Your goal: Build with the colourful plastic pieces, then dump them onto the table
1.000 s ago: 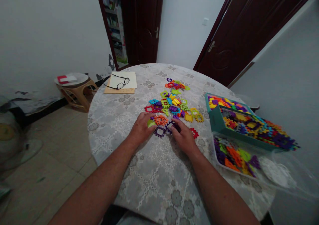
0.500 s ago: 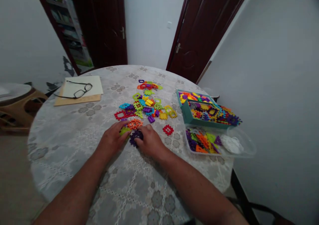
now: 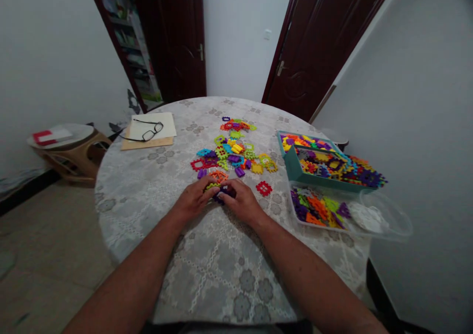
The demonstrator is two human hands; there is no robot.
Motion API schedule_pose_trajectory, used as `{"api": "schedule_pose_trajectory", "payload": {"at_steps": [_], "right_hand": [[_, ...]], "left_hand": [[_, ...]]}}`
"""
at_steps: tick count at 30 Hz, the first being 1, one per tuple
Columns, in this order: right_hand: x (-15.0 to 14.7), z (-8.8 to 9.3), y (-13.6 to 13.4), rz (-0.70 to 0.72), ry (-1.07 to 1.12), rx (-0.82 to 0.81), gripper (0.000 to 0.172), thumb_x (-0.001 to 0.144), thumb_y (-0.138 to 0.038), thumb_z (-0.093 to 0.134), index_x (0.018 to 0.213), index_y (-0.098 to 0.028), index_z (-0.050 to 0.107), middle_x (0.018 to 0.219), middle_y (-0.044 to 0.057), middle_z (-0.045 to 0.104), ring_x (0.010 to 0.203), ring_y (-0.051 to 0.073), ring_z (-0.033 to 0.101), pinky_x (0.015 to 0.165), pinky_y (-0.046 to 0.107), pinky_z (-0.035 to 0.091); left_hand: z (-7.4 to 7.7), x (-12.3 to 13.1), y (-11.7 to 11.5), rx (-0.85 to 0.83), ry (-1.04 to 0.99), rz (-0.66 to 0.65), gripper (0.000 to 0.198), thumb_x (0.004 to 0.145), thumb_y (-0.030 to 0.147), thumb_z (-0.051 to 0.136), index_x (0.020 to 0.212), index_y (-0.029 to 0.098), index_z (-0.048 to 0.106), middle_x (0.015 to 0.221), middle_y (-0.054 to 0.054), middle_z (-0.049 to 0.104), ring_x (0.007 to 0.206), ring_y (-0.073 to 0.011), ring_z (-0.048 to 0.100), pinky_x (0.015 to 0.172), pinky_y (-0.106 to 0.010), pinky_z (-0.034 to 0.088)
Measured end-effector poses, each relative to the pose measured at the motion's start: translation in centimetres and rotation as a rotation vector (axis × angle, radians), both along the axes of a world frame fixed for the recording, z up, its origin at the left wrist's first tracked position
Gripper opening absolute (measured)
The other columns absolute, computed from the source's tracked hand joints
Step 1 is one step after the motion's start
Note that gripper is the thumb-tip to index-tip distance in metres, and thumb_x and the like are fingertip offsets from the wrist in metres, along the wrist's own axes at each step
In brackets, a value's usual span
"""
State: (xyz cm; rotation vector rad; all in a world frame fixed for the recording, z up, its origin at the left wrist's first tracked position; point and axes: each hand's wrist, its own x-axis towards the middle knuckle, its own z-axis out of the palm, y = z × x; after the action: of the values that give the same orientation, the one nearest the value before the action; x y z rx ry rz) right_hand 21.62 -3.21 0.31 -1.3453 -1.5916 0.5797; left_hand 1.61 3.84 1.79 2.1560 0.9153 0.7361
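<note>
Both hands meet at the near edge of a spread of coloured plastic interlocking pieces (image 3: pixel 232 151) on a round table (image 3: pixel 207 260). My left hand (image 3: pixel 194 198) has its fingers curled over a green piece (image 3: pixel 210 186). My right hand (image 3: pixel 242 202) pinches a dark purple piece (image 3: pixel 223 192) between thumb and fingers, right against the green one. An orange piece (image 3: pixel 219 176) lies just beyond my fingertips. A lone red square piece (image 3: pixel 263 188) lies to the right of my right hand.
A teal box (image 3: pixel 295 169) and a clear tub (image 3: pixel 384 228), both full of pieces, stand at the right. Glasses (image 3: pixel 148 130) lie on papers at the far left. A wooden stool (image 3: pixel 79 154) stands off the table's left. Two dark doors are behind.
My hands have drawn together: the purple piece that lay on the table is now pinched in my right hand against the green one. The camera swung right, then partly back.
</note>
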Motion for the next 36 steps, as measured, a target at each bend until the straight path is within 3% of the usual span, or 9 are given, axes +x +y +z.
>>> {"api": "schedule_pose_trajectory", "payload": {"at_steps": [6, 12, 14, 16, 19, 22, 24, 30, 36], "right_hand": [[-0.2, -0.1, -0.1, 0.003, 0.003, -0.009, 0.029, 0.090, -0.025, 0.074, 0.118, -0.025, 0.071, 0.088, -0.003, 0.058, 0.082, 0.015, 0.057, 0.075, 0.026, 0.046], [1.0, 0.8, -0.2, 0.028, -0.026, -0.038, 0.027, 0.093, -0.030, 0.071, 0.120, -0.023, 0.070, 0.105, 0.002, 0.066, 0.081, 0.014, 0.062, 0.075, 0.027, 0.051], [1.8, 1.9, -0.6, -0.051, -0.180, -0.035, 0.026, 0.097, -0.033, 0.068, 0.121, -0.021, 0.069, 0.113, 0.006, 0.067, 0.085, 0.016, 0.063, 0.081, 0.030, 0.054], [2.6, 3.1, -1.1, -0.232, -0.428, -0.064, 0.029, 0.100, -0.033, 0.065, 0.125, -0.019, 0.068, 0.122, 0.013, 0.066, 0.101, 0.023, 0.064, 0.094, 0.036, 0.053], [3.6, 4.5, -1.9, -0.499, -0.782, -0.270, 0.038, 0.099, -0.033, 0.065, 0.132, -0.014, 0.065, 0.130, 0.022, 0.062, 0.119, 0.034, 0.060, 0.100, 0.045, 0.051], [4.2, 5.0, -2.3, -0.512, -0.946, -0.511, 0.034, 0.101, -0.026, 0.057, 0.131, -0.012, 0.066, 0.124, 0.024, 0.064, 0.116, 0.037, 0.062, 0.091, 0.045, 0.054], [4.4, 4.9, -2.4, -0.478, -0.988, -0.557, 0.033, 0.102, -0.017, 0.048, 0.128, -0.012, 0.068, 0.120, 0.024, 0.066, 0.115, 0.036, 0.064, 0.087, 0.042, 0.054], [4.0, 3.8, -1.7, -0.408, -0.926, -0.435, 0.029, 0.100, -0.019, 0.053, 0.122, -0.012, 0.070, 0.111, 0.021, 0.072, 0.108, 0.032, 0.069, 0.090, 0.039, 0.053], [1.9, 1.5, -0.6, -0.203, -0.451, -0.108, 0.045, 0.098, -0.017, 0.054, 0.143, -0.015, 0.062, 0.130, 0.016, 0.074, 0.117, 0.025, 0.070, 0.107, 0.037, 0.052]], "left_hand": [[0.0, -0.2, 0.1, -0.025, -0.025, -0.137, 0.040, 0.098, 0.050, 0.067, 0.128, 0.025, 0.072, 0.122, -0.007, 0.077, 0.108, -0.0250, 0.071, 0.100, -0.038, 0.055], [0.2, 0.0, -0.3, -0.083, -0.013, -0.127, 0.038, 0.097, 0.045, 0.068, 0.128, 0.023, 0.072, 0.120, -0.007, 0.078, 0.104, -0.0247, 0.072, 0.098, -0.039, 0.056], [0.3, 0.1, -0.4, -0.078, -0.014, -0.099, 0.034, 0.095, 0.040, 0.069, 0.125, 0.023, 0.073, 0.117, -0.007, 0.079, 0.102, -0.0239, 0.072, 0.097, -0.039, 0.057], [0.6, 0.3, -0.5, -0.070, -0.008, -0.062, 0.030, 0.094, 0.034, 0.069, 0.121, 0.023, 0.073, 0.113, -0.007, 0.079, 0.100, -0.0233, 0.072, 0.096, -0.040, 0.057], [0.8, 0.5, -0.5, -0.074, -0.039, -0.019, 0.026, 0.093, 0.029, 0.068, 0.117, 0.023, 0.073, 0.112, -0.006, 0.079, 0.098, -0.0223, 0.073, 0.093, -0.039, 0.057], [0.6, 0.6, -0.6, -0.076, -0.062, -0.014, 0.024, 0.092, 0.026, 0.066, 0.116, 0.023, 0.071, 0.113, -0.007, 0.078, 0.098, -0.0218, 0.073, 0.092, -0.038, 0.058], [0.2, 0.6, -0.6, -0.054, -0.048, -0.039, 0.027, 0.091, 0.026, 0.068, 0.118, 0.023, 0.071, 0.116, -0.007, 0.078, 0.102, -0.0227, 0.073, 0.095, -0.040, 0.057], [-0.7, 0.3, -0.5, 0.046, 0.001, -0.042, 0.043, 0.087, 0.021, 0.072, 0.130, 0.026, 0.069, 0.131, -0.007, 0.075, 0.120, -0.0252, 0.071, 0.108, -0.041, 0.053], [-0.2, 0.1, -0.5, 0.108, 0.056, -0.064, 0.028, 0.089, 0.021, 0.071, 0.117, 0.023, 0.074, 0.116, -0.006, 0.078, 0.110, -0.0244, 0.071, 0.102, -0.039, 0.054]]}}
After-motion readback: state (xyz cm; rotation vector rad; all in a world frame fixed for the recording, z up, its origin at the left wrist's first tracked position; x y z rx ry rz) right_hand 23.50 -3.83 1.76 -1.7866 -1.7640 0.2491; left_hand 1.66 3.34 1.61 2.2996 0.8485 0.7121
